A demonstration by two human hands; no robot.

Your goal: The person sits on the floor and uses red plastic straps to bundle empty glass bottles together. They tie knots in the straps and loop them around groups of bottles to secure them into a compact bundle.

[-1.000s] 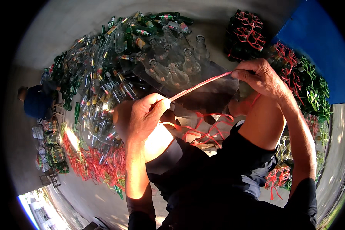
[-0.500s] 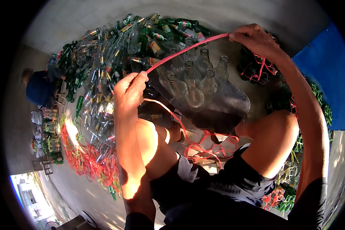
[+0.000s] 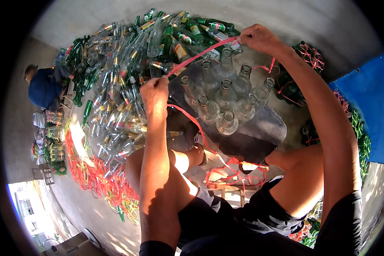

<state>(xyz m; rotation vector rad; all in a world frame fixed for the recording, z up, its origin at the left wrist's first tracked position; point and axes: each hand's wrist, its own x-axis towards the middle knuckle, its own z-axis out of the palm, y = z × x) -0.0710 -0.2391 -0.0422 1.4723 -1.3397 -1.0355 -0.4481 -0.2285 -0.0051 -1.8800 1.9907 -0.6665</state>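
A pink-red plastic strap [image 3: 200, 54] stretches between my hands, above and beyond a group of clear glass bottles [image 3: 226, 94]. These several bottles stand upright and close together on a dark flat board [image 3: 264, 138] between my knees. My left hand [image 3: 155, 94] pinches the strap on the left of the group; the strap runs on from it down toward my feet. At the far right of the group, my right hand [image 3: 260, 39] grips the other part, with a short tail hanging below its wrist. Neither hand touches the bottles.
A large heap of loose green and clear bottles [image 3: 115, 96] lies to the left and far side. Tangled red and yellow straps [image 3: 98, 175] cover the floor at left. Strapped green bottles [image 3: 290, 85] stand right. A person in blue [image 3: 47, 91] sits far left.
My hands have come closer together, the right one moving left. The strap is shorter between them, and its tail now shows below my right wrist. The view has shifted slightly.
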